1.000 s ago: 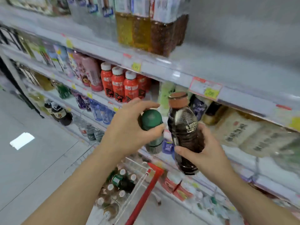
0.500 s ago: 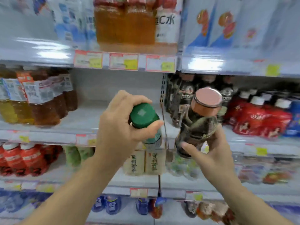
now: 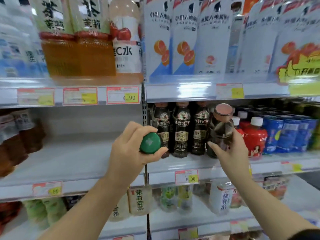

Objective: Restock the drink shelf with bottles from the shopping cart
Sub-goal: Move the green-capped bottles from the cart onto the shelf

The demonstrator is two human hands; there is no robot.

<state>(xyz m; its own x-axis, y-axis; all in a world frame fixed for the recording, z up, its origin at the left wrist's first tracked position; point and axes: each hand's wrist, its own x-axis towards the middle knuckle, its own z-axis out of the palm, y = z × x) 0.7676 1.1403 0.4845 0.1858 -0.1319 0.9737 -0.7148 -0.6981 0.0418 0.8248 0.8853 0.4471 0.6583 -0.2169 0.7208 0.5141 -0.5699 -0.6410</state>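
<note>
My left hand (image 3: 129, 149) is shut on a bottle with a green cap (image 3: 149, 143); only the cap shows, the body is hidden behind my fingers. My right hand (image 3: 230, 153) grips a dark coffee bottle with a copper-pink cap (image 3: 221, 125), tilted toward me at the front of the middle shelf (image 3: 190, 163). It is just right of three upright matching dark coffee bottles (image 3: 181, 130). The shopping cart is out of view.
Left of the shelf upright, the same level has a bare stretch of shelf (image 3: 74, 156) beside brown tea bottles (image 3: 20, 135). Red bottles (image 3: 254, 135) and blue bottles (image 3: 287, 134) stand to the right. Large drink packs fill the shelf above, small bottles the shelf below.
My view has swung up from the cart to face the shelves closer. Both hands carried their bottles up; the coffee bottle has moved in beside the three matching ones.
</note>
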